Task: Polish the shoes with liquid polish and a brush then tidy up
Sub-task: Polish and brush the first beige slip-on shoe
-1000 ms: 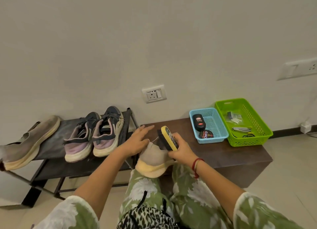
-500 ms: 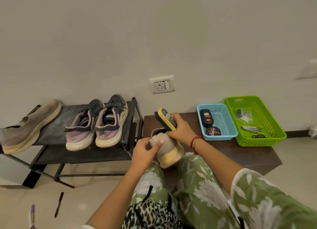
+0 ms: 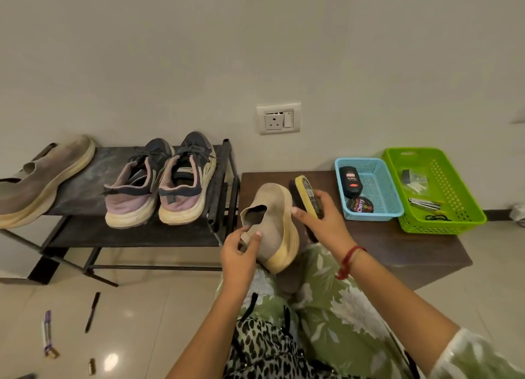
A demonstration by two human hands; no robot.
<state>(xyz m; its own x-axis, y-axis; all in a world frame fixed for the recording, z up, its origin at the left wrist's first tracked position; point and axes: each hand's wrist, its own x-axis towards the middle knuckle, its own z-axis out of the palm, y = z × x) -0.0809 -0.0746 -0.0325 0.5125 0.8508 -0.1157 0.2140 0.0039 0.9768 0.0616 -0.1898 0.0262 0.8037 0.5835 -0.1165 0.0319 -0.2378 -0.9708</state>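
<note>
Fingers and thumb of the left grip [image 3: 240, 251] are curled and pinch the back edge of a tan shoe [image 3: 272, 216], right by the hole where a foot goes in. The right grip [image 3: 321, 222] is wrapped round a brush [image 3: 308, 197] with a yellow back, and its thumb reaches left and touches the side of the shoe. The brush's dark hairs face left, just beside the shoe's pale yellow sole; I cannot tell if they touch it. The shoe is tipped on its side, with its heel near, down on the person's knee, and its toe pointing far, over the left end of a dark brown surface [image 3: 397, 242]. A red thread [image 3: 348, 261] goes round the right wrist. On the far side of the surface sits a blue basket [image 3: 372, 215], and in it lie a black polish bottle [image 3: 351, 181] and a round black tin [image 3: 361, 205]. Just to the right of it is a green basket [image 3: 443, 226] with small things inside that I cannot make out. To the left of the surface stands a dark shoe rack [image 3: 85, 177]. On top of it are a pair of purple and blue sneakers [image 3: 136, 185] and, at the left end, a second tan shoe [image 3: 42, 180]. A white wall socket [image 3: 278, 119] is on the wall behind. On the floor, near and left, lie a black pen [image 3: 92, 312] and a thin purple thing [image 3: 47, 333].
</note>
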